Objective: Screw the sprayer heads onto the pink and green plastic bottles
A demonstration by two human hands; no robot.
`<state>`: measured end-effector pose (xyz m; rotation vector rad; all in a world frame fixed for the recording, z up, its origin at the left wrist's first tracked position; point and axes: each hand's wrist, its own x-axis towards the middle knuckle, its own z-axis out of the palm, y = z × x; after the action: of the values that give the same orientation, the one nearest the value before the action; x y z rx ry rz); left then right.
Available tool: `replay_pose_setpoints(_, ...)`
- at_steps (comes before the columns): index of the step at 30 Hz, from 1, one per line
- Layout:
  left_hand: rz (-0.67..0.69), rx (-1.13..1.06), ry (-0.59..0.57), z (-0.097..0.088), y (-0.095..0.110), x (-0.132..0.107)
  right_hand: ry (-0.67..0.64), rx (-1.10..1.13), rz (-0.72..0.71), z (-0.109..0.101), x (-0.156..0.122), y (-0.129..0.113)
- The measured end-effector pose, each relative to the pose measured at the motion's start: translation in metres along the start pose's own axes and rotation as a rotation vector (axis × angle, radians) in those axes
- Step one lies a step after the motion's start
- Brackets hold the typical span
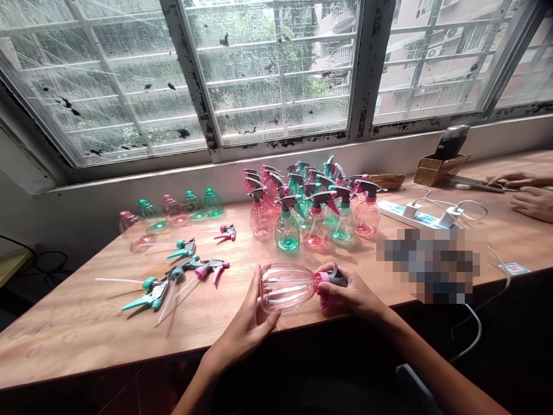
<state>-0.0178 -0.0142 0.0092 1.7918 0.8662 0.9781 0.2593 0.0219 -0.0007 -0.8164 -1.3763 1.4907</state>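
Note:
A clear pink spray bottle (pixel 287 288) lies on its side in the air over the table's front edge, its base to the left. My left hand (pixel 254 317) is wrapped round the base end. At the neck, my right hand (pixel 345 291) grips the pink and grey spray head (pixel 332 278), its fingers hiding part of it. Loose teal trigger heads (pixel 151 293) with thin tubes and a pink trigger head (pixel 211 270) lie to the left of my hands. Farther back stands a group of bottles fitted with spray heads, among them a green spray bottle (pixel 287 230).
Several bottles without spray heads, one a pink bottle (pixel 136 233), stand at the back left. A white power strip (pixel 410 214) with chargers and cables lies to the right, near a cardboard box (pixel 438 169). Another person's hands (pixel 529 193) rest at the far right.

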Motion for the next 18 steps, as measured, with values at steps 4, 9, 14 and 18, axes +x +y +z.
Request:
replay_pose_setpoints(4,-0.039,0.023,0.001,-0.0007,0.0034,-0.0018,0.005,-0.008,0.001,-0.0002,-0.0005,-0.0001)
replay_pose_setpoints(9,-0.056,0.020,-0.014,-0.0025,0.0061,-0.0035,-0.005,-0.007,-0.010,-0.0010,-0.0004,0.0005)
replay_pose_setpoints(14,-0.012,0.033,-0.010,-0.0031,0.0040,-0.0023,-0.007,-0.005,-0.018,-0.0006,-0.0010,-0.0004)
replay_pose_setpoints(18,0.030,0.046,-0.003,-0.0043,-0.0034,-0.0010,-0.008,0.020,-0.013,0.0000,-0.0011,-0.0015)
